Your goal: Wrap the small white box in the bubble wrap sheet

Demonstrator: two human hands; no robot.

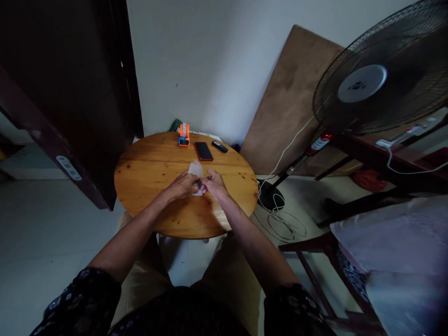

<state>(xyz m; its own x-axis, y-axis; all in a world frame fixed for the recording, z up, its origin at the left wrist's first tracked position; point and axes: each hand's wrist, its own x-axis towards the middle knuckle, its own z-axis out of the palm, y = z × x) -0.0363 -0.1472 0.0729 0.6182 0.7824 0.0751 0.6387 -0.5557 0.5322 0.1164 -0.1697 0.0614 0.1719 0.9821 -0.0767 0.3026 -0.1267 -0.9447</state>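
Over the middle of the round wooden table (147,163), my two hands come together at a thin, whitish, crumpled sheet (196,169); whether it is paper or plastic I cannot tell. My left hand (185,185) is closed with its fingers curled on the sheet's left side. From the right, my right hand (214,185) pinches at the lower part of the sheet, its fingertips meeting those of the left. The fingers partly hide what lies between them.
Toward the table's back stand an orange and blue tape dispenser (184,135), a red-edged dark phone (203,151) and a small black handset (220,146). A standing fan (362,84) is at right, its cable (280,219) on the floor. A wooden chair (315,242) holds pale cloth.
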